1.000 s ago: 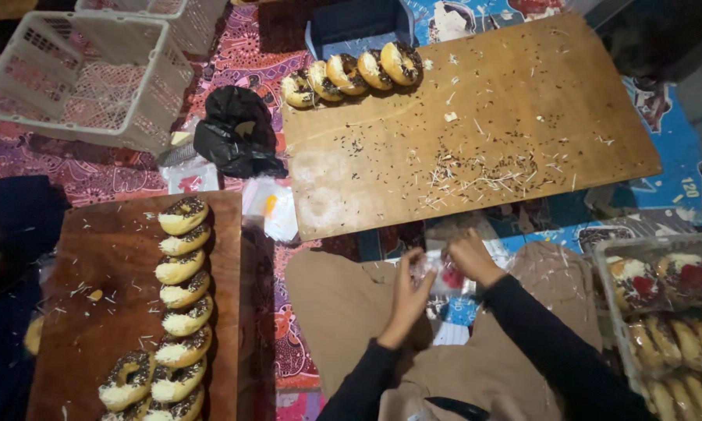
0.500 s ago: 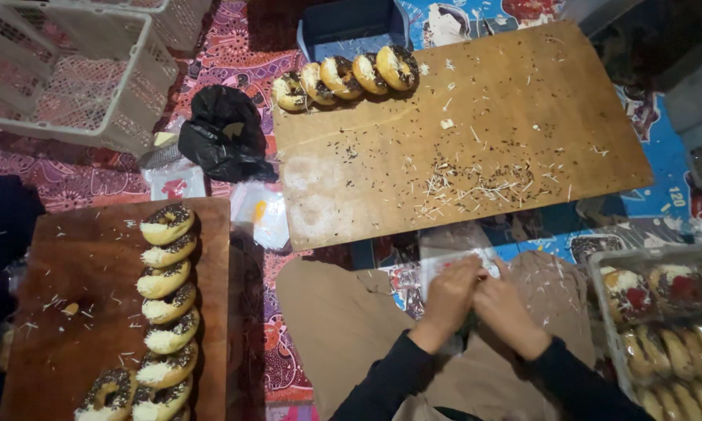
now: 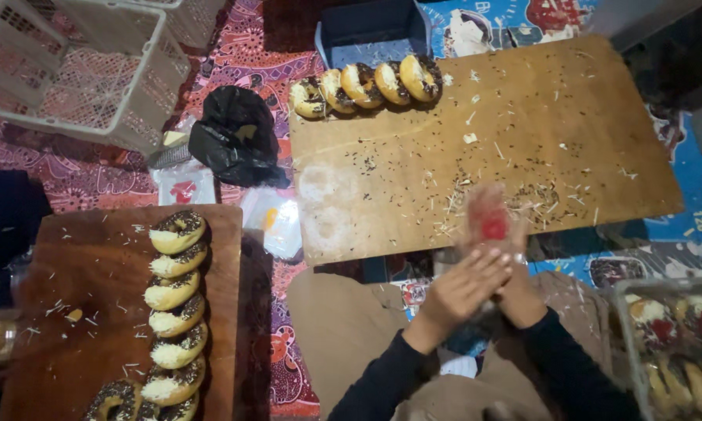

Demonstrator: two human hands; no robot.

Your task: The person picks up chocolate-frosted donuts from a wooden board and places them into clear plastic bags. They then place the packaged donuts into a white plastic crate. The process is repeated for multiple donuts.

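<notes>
Low in the middle of the frame, the left hand (image 3: 464, 284) and right hand (image 3: 515, 292) press together around a clear plastic bag (image 3: 487, 218), blurred, perhaps rubbing it open, just below the wooden board (image 3: 522, 125) strewn with sprinkles.

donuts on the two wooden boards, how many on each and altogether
light board, donuts in the far row: 5
dark board, donuts in the column, as far as the frame shows: 8
total: 13
</notes>
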